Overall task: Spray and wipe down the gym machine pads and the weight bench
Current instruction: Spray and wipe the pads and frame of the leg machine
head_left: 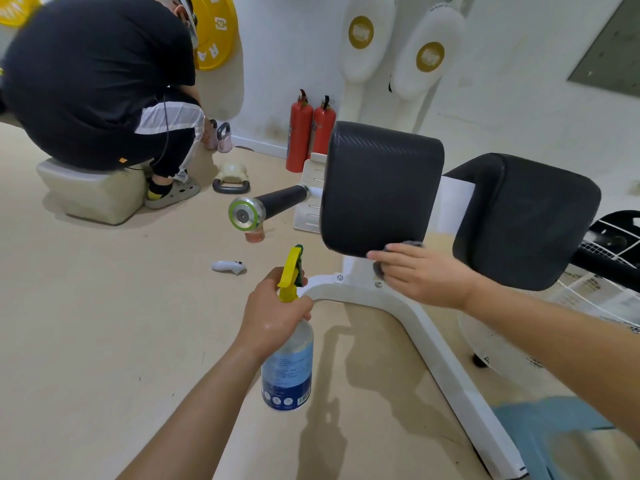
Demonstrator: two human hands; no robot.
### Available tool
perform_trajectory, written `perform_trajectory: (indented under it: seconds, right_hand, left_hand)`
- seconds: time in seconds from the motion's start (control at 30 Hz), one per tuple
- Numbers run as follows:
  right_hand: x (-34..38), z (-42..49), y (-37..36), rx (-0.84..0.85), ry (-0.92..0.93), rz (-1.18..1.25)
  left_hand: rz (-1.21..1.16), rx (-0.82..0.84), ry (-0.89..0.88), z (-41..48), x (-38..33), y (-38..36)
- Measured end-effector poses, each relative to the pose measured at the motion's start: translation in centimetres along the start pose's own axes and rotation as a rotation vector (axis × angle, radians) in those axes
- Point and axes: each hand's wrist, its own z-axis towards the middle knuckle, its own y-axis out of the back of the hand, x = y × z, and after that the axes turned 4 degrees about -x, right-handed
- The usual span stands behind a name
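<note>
My left hand (273,310) grips the neck of a clear spray bottle (289,368) with a yellow trigger head and a blue label, held upright over the floor. My right hand (419,271) holds a dark grey cloth (412,244) against the lower edge of a black machine pad (377,185). Most of the cloth is hidden under my fingers. A second black pad (526,220) sits to the right of the first, on the same white machine frame (426,327).
A person in black sits bent over on a beige block (93,192) at the back left. Two red fire extinguishers (310,133) stand by the wall. A kettlebell (232,180), a white controller (229,267) and a black bar handle (273,204) lie near the machine.
</note>
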Motion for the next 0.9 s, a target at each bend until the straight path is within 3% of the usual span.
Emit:
perform_trajectory:
  seconds: [0.07, 0.17, 0.23, 0.3, 0.4, 0.5, 0.57, 0.67, 0.8, 0.9]
  right_hand:
    - [-1.5, -1.4, 2.7, -0.087, -0.135, 0.001]
    - [-2.4, 0.9, 5.2, -0.202, -0.657, 0.123]
    - [-2.4, 4.0, 4.8, -0.319, -0.883, 0.189]
    - [-1.6, 7.5, 3.7, -0.325, -0.868, 0.260]
    - [1.2, 11.3, 0.7, -0.335, -0.699, 0.284]
    - [3.4, 10.1, -1.2, -0.312, -0.369, 0.145]
    - [3.2, 7.0, -2.1, -0.240, -0.271, 0.106]
    - [2.2, 1.3, -2.1, -0.180, -0.368, 0.033]
    - [0.1, -4.2, -1.3, -0.288, -0.785, 0.068]
    - [0.2, -1.6, -0.1, -0.338, -0.786, 0.249]
  left_hand:
    - [0.002, 0.005, 0.002, -0.3, -0.3, -0.6]
    - [-0.011, 0.011, -0.018, -0.7, -1.3, -1.5]
    - [-0.020, 0.009, -0.032, -0.8, -1.8, -1.9]
    - [-0.024, -0.017, -0.037, -0.8, -1.9, -1.9]
    - [-0.005, -0.061, -0.043, -0.7, -1.7, -1.7]
    - [0.038, -0.080, -0.062, -0.9, -1.6, -2.1]
    - [0.021, -0.073, -0.056, -1.3, -1.6, -2.6]
    - [0.010, -0.051, -0.059, -1.7, -1.8, -3.6]
    - [0.052, -0.024, -0.088, -1.8, -2.8, -5.4]
    - [0.043, -0.022, -0.103, -1.7, -3.9, -6.8]
